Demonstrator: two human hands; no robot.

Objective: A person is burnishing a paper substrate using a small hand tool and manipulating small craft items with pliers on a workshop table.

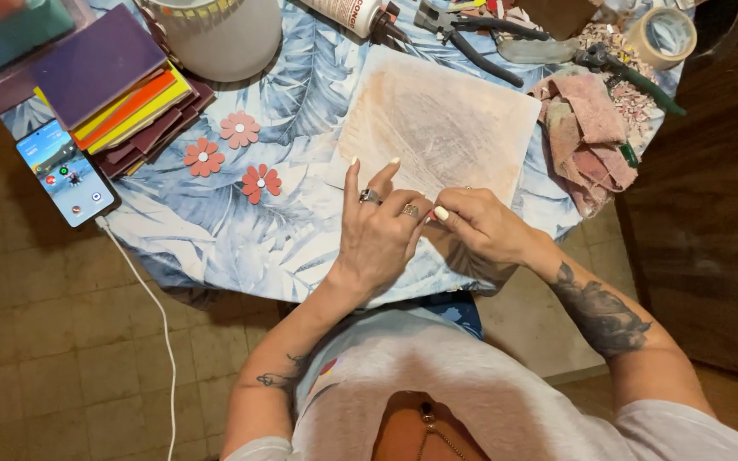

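My left hand [376, 229] and my right hand [478, 225] meet at the near edge of a worn pale work board [446, 119] on the leaf-patterned tablecloth [215, 230]. Both hands pinch one small piece between their fingertips; it is almost wholly hidden, with only a hint of red showing. The left index and middle fingers point up over the board. Three salmon-pink foam flowers [240, 129] [203, 157] [260, 183] lie to the left of my hands.
A stack of coloured foam sheets [125, 94] and a phone [67, 172] with a white cable [155, 307] sit at the left. A white tub [219, 34], glue bottle [354, 12], pliers [471, 38], tape roll [664, 36] and pink rags [589, 137] line the far side.
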